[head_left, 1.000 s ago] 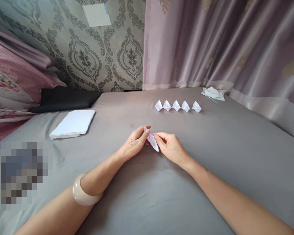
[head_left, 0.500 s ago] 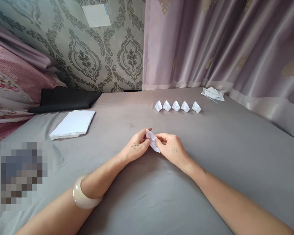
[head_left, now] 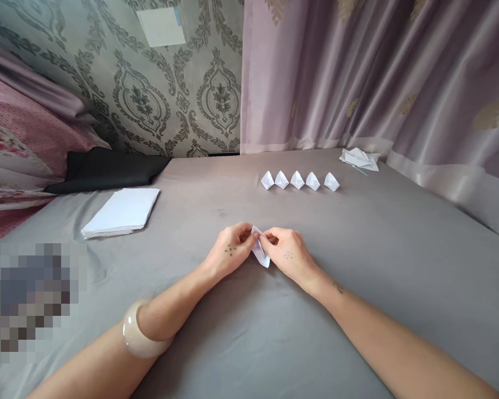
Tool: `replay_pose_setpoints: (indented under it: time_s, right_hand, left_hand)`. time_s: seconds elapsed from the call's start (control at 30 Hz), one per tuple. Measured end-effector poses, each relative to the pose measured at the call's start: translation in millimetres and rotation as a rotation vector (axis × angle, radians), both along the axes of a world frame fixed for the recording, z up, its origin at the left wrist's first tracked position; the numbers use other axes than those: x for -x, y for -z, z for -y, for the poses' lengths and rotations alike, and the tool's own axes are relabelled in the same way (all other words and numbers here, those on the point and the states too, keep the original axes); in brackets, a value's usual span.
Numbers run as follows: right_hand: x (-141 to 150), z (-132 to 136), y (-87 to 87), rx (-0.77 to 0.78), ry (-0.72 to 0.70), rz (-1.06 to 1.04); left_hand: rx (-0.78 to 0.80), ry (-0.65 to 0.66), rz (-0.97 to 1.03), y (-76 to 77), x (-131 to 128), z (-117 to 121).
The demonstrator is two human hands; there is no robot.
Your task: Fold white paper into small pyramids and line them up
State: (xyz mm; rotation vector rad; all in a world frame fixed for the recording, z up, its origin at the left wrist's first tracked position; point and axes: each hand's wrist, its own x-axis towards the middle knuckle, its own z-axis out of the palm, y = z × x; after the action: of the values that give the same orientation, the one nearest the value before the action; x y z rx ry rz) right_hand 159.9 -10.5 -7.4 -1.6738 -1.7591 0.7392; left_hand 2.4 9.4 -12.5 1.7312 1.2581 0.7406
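Note:
Both of my hands pinch one small folded white paper piece (head_left: 261, 254) low over the grey bedsheet (head_left: 357, 288). My left hand (head_left: 230, 249) grips its left side with curled fingers, and my right hand (head_left: 286, 252) grips its right side the same way. Most of the paper is hidden between the fingers; a pointed end sticks out toward me. Farther back, a row of several finished white paper boats (head_left: 299, 180) stands on the sheet, apart from my hands.
A stack of white paper sheets (head_left: 121, 211) lies at the left. Crumpled white paper scraps (head_left: 360, 158) lie at the back right by the curtain (head_left: 378, 77). A black cloth (head_left: 112, 169) and pink floral bedding (head_left: 8, 149) sit at the back left.
My hands have closed in tighter around the paper piece and moved slightly toward me. The paper shows less than before, more folded between the fingers.

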Motion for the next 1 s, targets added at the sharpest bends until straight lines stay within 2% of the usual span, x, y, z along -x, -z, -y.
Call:
replay_pose_setpoints:
  time_s: [0.1, 0.17, 0.27, 0.37, 0.53, 0.6, 0.63, 0.77, 0.87, 1.0]
  right_hand:
    - [0.9, -2.3, 0.8, 0.025, 0.003, 0.036]
    - [1.3, -3.4, -0.5, 0.041, 0.002, 0.060]
    - [1.8, -4.9, -3.3, 0.043, 0.020, 0.112]
    - [2.2, -6.7, -4.9, 0.075, 0.034, 0.145]
    - [1.0, -9.3, -4.1, 0.122, 0.037, 0.142]
    - [-0.5, -10.3, -3.0, 0.129, 0.024, 0.111]
    - [-1.2, -10.7, -2.5, 0.134, 0.020, 0.098]
    - [-3.0, -12.0, -0.7, 0.140, 0.028, 0.089]
    - [-2.7, -12.3, -1.1, 0.138, 0.032, 0.098]
    - [0.0, -12.6, -0.9, 0.159, 0.037, 0.119]
  left_hand:
    - [-0.153, -0.028, -0.161, -5.7, -1.1, 2.2]
    - [-0.194, -0.034, -0.212, -9.9, -2.2, 4.4]
    - [-0.081, -0.016, -0.196, -13.6, -3.9, 6.3]
    - [-0.002, -0.008, -0.163, -11.0, -5.5, 4.5]
    - [0.014, -0.047, -0.095, -4.4, 1.9, -3.3]
    - [-0.055, -0.045, -0.096, -7.3, 10.1, -4.8]
    - [-0.128, 0.013, -0.120, -9.8, 14.5, -4.7]
    - [-0.448, 0.434, -0.258, -16.8, 25.9, -1.6]
    - [-0.586, 0.536, -0.317, -13.0, 26.8, -0.7]
    - [-0.670, 0.615, -0.344, -5.5, 26.0, -3.3]
